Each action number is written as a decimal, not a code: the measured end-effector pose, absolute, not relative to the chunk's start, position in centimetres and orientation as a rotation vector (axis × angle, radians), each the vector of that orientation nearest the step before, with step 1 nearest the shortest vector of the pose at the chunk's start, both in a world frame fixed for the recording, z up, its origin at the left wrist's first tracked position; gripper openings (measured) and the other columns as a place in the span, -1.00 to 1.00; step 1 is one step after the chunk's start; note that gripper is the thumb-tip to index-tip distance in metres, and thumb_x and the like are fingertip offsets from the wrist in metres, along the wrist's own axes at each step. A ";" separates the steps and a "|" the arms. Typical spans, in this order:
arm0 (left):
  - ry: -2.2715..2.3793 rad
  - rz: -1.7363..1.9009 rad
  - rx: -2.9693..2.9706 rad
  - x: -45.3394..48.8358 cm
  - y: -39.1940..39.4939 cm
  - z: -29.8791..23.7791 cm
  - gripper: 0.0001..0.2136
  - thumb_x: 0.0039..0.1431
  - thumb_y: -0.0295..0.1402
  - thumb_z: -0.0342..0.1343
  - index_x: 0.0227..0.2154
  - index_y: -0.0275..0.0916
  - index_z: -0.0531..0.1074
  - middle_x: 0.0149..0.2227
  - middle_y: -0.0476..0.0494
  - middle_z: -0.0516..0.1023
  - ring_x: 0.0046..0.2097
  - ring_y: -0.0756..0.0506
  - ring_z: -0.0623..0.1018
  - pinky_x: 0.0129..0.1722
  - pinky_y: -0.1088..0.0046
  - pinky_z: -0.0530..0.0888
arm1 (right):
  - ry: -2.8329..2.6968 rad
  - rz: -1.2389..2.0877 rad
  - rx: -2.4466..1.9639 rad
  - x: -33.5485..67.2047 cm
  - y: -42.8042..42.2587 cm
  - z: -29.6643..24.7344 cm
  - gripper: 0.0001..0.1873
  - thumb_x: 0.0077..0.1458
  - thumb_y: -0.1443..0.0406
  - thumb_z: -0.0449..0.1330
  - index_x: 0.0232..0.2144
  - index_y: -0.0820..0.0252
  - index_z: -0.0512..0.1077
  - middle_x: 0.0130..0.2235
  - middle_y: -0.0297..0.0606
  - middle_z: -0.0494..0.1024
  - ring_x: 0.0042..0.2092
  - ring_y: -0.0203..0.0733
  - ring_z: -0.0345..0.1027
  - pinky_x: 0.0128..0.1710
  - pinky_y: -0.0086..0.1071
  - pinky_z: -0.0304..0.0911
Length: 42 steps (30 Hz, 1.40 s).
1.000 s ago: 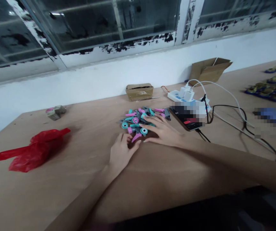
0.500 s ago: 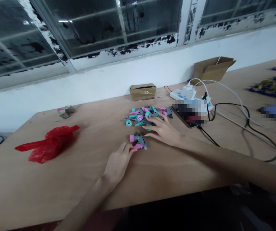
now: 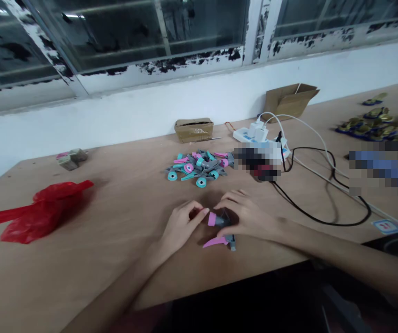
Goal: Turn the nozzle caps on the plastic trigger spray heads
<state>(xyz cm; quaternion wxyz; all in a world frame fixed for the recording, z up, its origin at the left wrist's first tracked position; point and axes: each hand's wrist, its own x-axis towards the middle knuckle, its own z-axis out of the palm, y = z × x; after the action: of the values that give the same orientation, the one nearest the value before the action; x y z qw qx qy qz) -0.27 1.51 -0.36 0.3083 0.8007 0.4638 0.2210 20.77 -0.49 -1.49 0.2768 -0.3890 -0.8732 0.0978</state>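
My right hand is closed around a grey spray trigger head with a pink collar and a pink trigger lever. The sprayer lies on its side above the near part of the table, collar to the left and lever toward me. My left hand is just left of the collar, thumb and forefinger pinched together. What they hold, if anything, is hidden. Beyond both hands lies a pile of grey spray trigger heads with teal or pink collars and levers.
A red plastic bag lies at the left. Toward the wall stand a small cardboard box and an open carton. A power strip with white plugs and a black cable occupies the right side, with gold-coloured pieces farther off.
The pink-and-grey sprayer has come nearer to me and right, now in my right hand, which left the pile. My left hand has let go of its lever and moved beside the collar.
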 end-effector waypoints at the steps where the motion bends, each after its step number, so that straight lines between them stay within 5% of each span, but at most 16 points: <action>1: 1.211 0.605 2.103 0.2 1.8 -0.4 -0.77 0.17 -0.20 -0.03 -0.46 -0.22 0.40 -0.47 0.01 0.46 -0.39 -0.02 0.44 -0.35 0.49 0.35 | -2.361 0.275 -1.074 20.7 -0.6 -1.5 -0.42 -0.18 -0.12 0.19 -0.23 0.19 0.41 -0.24 -0.20 0.47 -0.19 -0.11 0.31 -0.18 -0.20 0.17; 5: 1.205 0.639 2.024 1.3 2.7 -0.8 -0.68 0.19 -0.16 -0.09 -0.52 -0.25 0.39 -0.54 0.02 0.41 -0.46 0.00 0.43 -0.43 0.51 0.37 | -2.403 0.434 -1.025 20.2 0.6 -1.3 -0.49 -0.15 -0.07 0.21 -0.26 0.18 0.43 -0.23 -0.23 0.47 -0.16 -0.15 0.33 -0.14 -0.22 0.17; 9: 1.192 0.636 1.911 0.7 3.2 -1.3 -0.64 0.23 -0.13 -0.20 -0.31 -0.27 0.39 -0.54 -0.01 0.41 -0.51 0.00 0.46 -0.62 0.56 0.38 | -2.343 0.603 -0.963 20.2 3.7 -1.3 -0.69 -0.09 0.08 0.25 -0.33 0.16 0.47 -0.24 -0.27 0.48 -0.21 -0.23 0.36 -0.13 -0.29 0.21; 13: 1.129 0.648 1.877 -0.1 3.0 -1.2 -0.71 0.21 -0.21 -0.11 -0.15 -0.21 0.40 -0.31 -0.11 0.46 -0.33 -0.03 0.49 -0.56 0.58 0.46 | -2.262 0.758 -0.880 20.8 5.3 -1.6 -0.69 -0.15 0.18 0.31 -0.28 0.13 0.47 -0.18 -0.28 0.47 -0.18 -0.26 0.37 -0.16 -0.35 0.26; 18: 1.147 0.687 1.932 -0.2 2.9 -0.8 -0.81 0.11 -0.28 0.05 -0.24 -0.18 0.45 -0.18 -0.14 0.40 -0.23 -0.05 0.48 -0.47 0.55 0.46 | -2.197 0.832 -0.822 21.3 4.6 -1.9 -0.69 -0.16 0.21 0.32 -0.27 0.08 0.48 -0.14 -0.30 0.48 -0.14 -0.25 0.38 -0.10 -0.31 0.26; 25: 1.008 0.521 1.741 -0.4 3.5 -0.1 -0.78 0.01 -0.42 0.11 -0.22 -0.22 0.39 -0.25 -0.10 0.49 -0.20 -0.07 0.48 -0.26 0.41 0.44 | -2.046 0.857 -0.830 21.0 3.9 -2.4 -0.70 -0.17 0.17 0.32 -0.30 0.05 0.49 -0.15 -0.29 0.48 -0.14 -0.23 0.38 -0.11 -0.27 0.28; 33: 0.998 0.520 1.726 -0.4 3.5 -0.3 -0.81 -0.01 -0.40 0.14 -0.27 -0.25 0.40 -0.33 -0.05 0.47 -0.29 -0.02 0.46 -0.28 0.44 0.41 | -1.982 0.864 -0.801 20.6 3.3 -2.7 -0.69 -0.19 0.19 0.34 -0.30 0.04 0.48 -0.13 -0.30 0.46 -0.10 -0.21 0.36 -0.07 -0.23 0.27; 42: 0.943 0.542 1.743 -0.4 3.7 -0.7 -0.82 0.04 -0.34 0.12 -0.27 -0.24 0.40 -0.27 -0.08 0.46 -0.34 0.00 0.44 -0.39 0.49 0.42 | -1.827 1.011 -0.883 20.3 3.0 -3.9 -0.29 -0.23 0.15 0.35 0.01 0.03 0.24 -0.08 -0.25 0.46 -0.07 -0.17 0.36 -0.04 -0.18 0.27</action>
<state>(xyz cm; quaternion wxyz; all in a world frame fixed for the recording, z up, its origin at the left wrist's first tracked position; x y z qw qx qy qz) -0.45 3.66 -0.72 0.5173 0.7261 0.3928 0.2257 20.28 3.01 -3.87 0.4233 -0.3527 -0.7301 0.4041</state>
